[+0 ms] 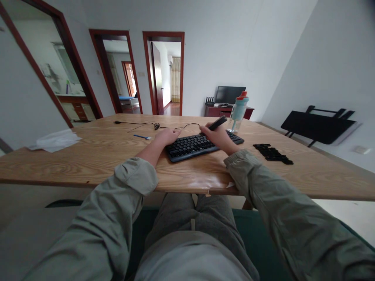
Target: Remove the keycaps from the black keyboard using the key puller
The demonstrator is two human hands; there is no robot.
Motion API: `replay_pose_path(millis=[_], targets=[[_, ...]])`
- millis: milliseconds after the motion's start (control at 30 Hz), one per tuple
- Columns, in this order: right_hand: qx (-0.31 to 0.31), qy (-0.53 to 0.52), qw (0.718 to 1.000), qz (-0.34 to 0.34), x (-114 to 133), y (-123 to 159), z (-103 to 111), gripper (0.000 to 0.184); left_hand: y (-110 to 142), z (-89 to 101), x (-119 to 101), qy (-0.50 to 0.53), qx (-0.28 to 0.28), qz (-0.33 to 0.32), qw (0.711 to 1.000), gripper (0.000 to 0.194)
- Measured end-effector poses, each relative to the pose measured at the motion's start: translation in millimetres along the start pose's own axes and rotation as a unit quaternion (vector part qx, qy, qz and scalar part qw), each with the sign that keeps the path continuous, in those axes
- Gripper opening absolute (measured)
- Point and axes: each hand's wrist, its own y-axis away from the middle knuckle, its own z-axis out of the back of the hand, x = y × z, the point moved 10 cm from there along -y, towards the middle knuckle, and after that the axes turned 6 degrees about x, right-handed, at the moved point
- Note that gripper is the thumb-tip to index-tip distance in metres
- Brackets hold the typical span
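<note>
Your right hand [216, 135] gripped a black tool [218, 122], keyboard [190, 147] just beneath! Your left hand [168, 136] met its edge, pinching or not, I couldn't tell; a blue brush [141, 136] lay left of it.

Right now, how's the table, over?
Left grip at back left corner of keyboard. Right grip holding black object at keyboard. Bottle behind keyboard's right end.
</note>
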Motion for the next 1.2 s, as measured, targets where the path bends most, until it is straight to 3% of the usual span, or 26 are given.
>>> replay_pose_path(millis=[67,133,300,633,833,933,1200], targets=[[0.058,0.000,0.998,-0.008,-19.1,-0.7,-29.5,0.043,3.7,3.2,-2.3,-0.004,-0.011,0.015,1.000,0.068],[0.065,0.006,0.998,-0.006,-32.2,3.0,-37.0,0.048,7.2,5.3,-5.1,-0.003,-0.014,0.008,1.000,0.067],[0.039,0.009,0.999,-0.022,-49.6,8.6,-30.4,0.055,14.3,9.4,-11.4,0.021,-0.020,-0.042,0.999,0.054],[0.051,-0.002,0.999,-0.017,-49.4,4.5,-40.5,0.049,34.3,-3.5,-76.9,0.067,0.034,-0.191,0.979,0.033],[0.093,-0.039,0.995,-0.003,-43.2,9.3,-48.2,0.021,31.1,-2.4,-65.4,0.074,0.031,-0.168,0.982,0.027],[0.074,-0.051,0.996,-0.006,-45.2,9.5,-43.9,0.022,32.1,-0.4,-63.3,0.077,0.027,-0.167,0.983,0.027],[0.044,-0.052,0.998,0.001,-51.7,5.5,-39.3,0.027,40.6,-9.9,-84.3,0.067,0.065,-0.236,0.967,0.035]])
